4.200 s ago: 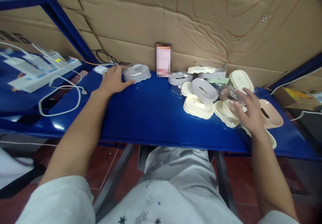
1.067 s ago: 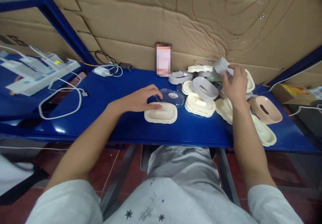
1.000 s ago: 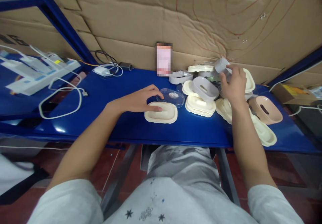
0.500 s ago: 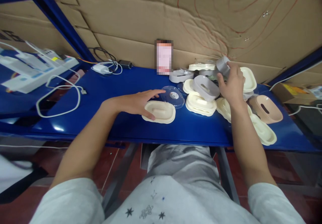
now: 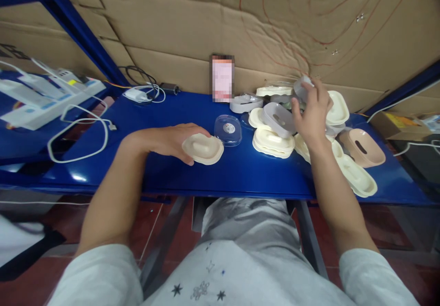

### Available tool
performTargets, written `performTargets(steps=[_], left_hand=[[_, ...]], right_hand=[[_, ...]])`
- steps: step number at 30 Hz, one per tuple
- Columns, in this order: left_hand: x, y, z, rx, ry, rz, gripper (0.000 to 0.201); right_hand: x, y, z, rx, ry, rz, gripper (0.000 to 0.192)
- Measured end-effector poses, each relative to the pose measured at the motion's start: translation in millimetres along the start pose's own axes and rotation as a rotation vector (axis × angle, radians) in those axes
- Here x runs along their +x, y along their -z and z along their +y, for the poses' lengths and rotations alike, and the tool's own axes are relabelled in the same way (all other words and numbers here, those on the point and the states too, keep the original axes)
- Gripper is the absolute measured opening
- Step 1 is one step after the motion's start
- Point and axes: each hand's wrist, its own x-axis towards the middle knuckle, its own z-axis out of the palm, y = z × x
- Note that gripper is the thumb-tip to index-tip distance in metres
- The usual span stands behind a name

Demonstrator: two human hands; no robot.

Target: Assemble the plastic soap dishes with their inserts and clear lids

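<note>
My left hand [image 5: 172, 141] grips a cream oval soap-dish tray [image 5: 203, 149] near the middle of the blue table [image 5: 154, 118], lifting its left side slightly. Just right of it lies a clear plastic lid [image 5: 228, 130] with a round sticker. My right hand [image 5: 311, 113] is raised over the pile of dishes at the back right and holds a small grey plastic piece [image 5: 299, 86]. Below it sit a grey oval dish [image 5: 277, 119] and a stack of cream trays [image 5: 273, 143].
A pink dish [image 5: 360, 147] and more cream trays [image 5: 354, 173] lie at the right. A phone [image 5: 222, 78] leans on the cardboard wall. White cables [image 5: 80, 132], a charger [image 5: 137, 94] and a power strip [image 5: 48, 100] lie to the left.
My left hand has pulled the cream tray leftward, away from the clear lid, and closed on it. My right hand keeps the grey piece raised over the pile.
</note>
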Motion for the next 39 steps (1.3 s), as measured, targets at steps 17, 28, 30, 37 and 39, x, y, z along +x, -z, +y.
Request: performTargets(steps=[17,28,30,37,39], left_hand=[[32,-17.1,14,-0.027,-0.028,0.477,0.079],[78,-40.7,34,0.115,-0.193,0.386,0.069],[82,-37.2,36,0.159,-0.208,0.361,0.065],[71,-41.5,36,0.183,-0.127,0.360,0.062],[69,-44.9,35,0.188,-0.116,0.364,0.063]], right_hand=[[-47,-8,-97,0.350,0.634,-0.322,0.037],[-32,33,-65,0.218,0.326,-0.086,0.040],[-52,53,-49,0.195,0.253,-0.061,0.035],[-179,112,60,-0.015,-0.199,0.183,0.037],[-211,119,81,-0.089,-0.263,0.134,0.045]])
